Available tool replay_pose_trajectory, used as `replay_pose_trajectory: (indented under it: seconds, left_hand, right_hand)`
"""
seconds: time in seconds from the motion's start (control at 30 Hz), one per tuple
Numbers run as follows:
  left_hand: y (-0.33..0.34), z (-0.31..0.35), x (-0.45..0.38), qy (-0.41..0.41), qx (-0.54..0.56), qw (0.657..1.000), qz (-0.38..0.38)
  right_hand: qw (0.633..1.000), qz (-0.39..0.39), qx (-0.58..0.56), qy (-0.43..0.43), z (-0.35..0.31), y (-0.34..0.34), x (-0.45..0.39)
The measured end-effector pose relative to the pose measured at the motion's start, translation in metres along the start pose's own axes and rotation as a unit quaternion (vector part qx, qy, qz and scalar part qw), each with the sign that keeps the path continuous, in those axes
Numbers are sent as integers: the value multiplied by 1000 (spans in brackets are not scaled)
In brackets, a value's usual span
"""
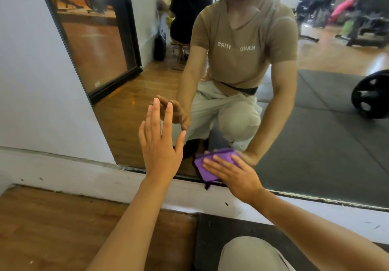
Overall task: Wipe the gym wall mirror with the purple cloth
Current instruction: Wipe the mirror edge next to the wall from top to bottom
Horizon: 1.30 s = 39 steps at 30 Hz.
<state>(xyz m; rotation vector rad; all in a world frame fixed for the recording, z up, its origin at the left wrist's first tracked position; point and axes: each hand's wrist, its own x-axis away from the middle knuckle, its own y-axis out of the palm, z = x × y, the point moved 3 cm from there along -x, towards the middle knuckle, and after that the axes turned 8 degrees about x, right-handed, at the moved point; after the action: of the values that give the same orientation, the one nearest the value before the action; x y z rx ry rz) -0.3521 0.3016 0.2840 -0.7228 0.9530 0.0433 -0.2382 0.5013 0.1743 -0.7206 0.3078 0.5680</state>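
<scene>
The gym wall mirror point(315, 144) fills the upper right of the view and reflects a crouching person. Near its bottom edge a folded purple cloth point(205, 168) lies flat against the glass. My right hand point(233, 176) presses on the cloth with straight fingers spread over it. My left hand point(160, 142) is held up to the left of the cloth, fingers straight, fingertips at the glass, holding nothing. A corner of the cloth hangs over the mirror's lower frame.
A white wall point(37, 81) borders the mirror on the left, with a white base strip point(105, 178) under it. Below are wooden floor point(63, 228) and a dark mat point(210, 239). My knee point(250, 254) shows at the bottom. Gym equipment appears only as reflections.
</scene>
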Motion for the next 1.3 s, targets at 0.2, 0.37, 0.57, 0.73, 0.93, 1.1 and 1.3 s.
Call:
replay_pose_trajectory:
  seconds: [0.2, 0.37, 0.57, 0.73, 0.93, 1.1, 1.3]
  left_hand:
    - [-2, -6, 1, 2, -8, 1000, 4]
    - [-4, -12, 2, 26, -20, 999, 2]
    - [-6, -28, 1, 20, -48, 999, -1]
    - [-12, -44, 6, -13, -56, 998, 6]
    - [-11, -49, 12, -23, -36, 999, -2]
    - [-11, -48, 12, -31, -22, 999, -10]
    - [-14, -56, 14, -19, -12, 1000, -15]
  right_hand:
    - [951, 154, -22, 267, 82, -76, -97]
    - [947, 175, -30, 268, 60, -65, -96]
    - [1000, -15, 9, -25, -47, 9, -19]
    - [995, -78, -4, -59, -57, 21, -6]
    - [994, 67, -13, 84, 10, -32, -68]
    - [937, 180, -11, 299, 79, -85, -134]
    - [976, 93, 3, 196, 9, -37, -79]
